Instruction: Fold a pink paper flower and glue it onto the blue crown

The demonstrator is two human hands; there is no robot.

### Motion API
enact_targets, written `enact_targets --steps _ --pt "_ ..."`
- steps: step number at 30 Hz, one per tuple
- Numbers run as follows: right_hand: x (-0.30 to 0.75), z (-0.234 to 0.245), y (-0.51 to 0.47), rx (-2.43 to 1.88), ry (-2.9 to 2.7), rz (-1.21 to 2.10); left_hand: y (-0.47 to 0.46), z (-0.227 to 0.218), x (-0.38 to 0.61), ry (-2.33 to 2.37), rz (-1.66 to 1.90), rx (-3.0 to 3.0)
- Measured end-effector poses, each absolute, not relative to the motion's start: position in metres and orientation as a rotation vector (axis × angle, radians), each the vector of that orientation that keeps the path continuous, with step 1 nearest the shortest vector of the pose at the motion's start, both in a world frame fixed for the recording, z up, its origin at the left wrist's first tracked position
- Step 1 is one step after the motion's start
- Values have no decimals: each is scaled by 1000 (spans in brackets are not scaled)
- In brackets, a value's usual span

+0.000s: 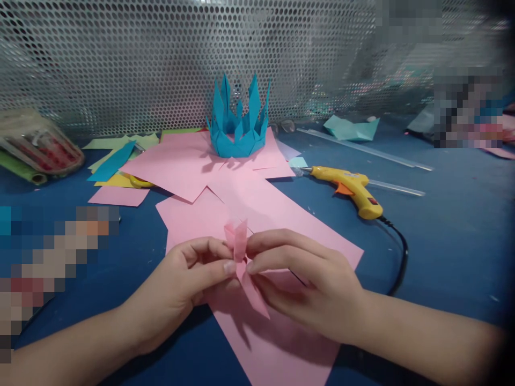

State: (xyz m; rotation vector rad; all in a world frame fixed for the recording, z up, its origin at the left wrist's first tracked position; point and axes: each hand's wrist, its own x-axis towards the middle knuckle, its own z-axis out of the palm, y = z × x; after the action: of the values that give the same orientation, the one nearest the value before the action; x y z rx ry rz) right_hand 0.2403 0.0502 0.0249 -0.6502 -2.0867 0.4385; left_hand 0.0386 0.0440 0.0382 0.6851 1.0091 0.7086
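Paper piece (240,241), pink and folded, right between my two hands, over the pink sheets (277,214)! Left hand (183,279) narrow, thumb and fingers pinching its left side; right hand (317,284) narrow too, fingertips gripping the other side. Done so far: creases are in, and one long pointed tail slants down to the right. What remains, I'd judge: those upper ends stand apart, so the shaping looks part-way. Any glue on it? Can't tell; the yellow glue gun (346,181) lies off to my right, neither hand on it. Behind, a blue paper crown (235,147) stands, looking complete.
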Motion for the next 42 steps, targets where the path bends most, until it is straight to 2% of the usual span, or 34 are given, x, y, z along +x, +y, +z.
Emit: enact_targets --steps 8,14,18,26,36,42 --pt "243 29 49 -604 -2143 453 43 39 42 1003 791 673" --pt "240 27 47 -604 -2130 382 45 36 41 1163 959 1058" --pt "241 26 45 -582 -2149 339 45 39 41 1179 959 1073" --pt "243 34 46 -693 -2074 597 37 43 38 1243 1106 1330" --pt "246 38 44 -618 -2109 691 27 44 31 1196 1217 1831" --pt "243 39 45 -593 -2058 805 29 46 22 1127 1090 1995"
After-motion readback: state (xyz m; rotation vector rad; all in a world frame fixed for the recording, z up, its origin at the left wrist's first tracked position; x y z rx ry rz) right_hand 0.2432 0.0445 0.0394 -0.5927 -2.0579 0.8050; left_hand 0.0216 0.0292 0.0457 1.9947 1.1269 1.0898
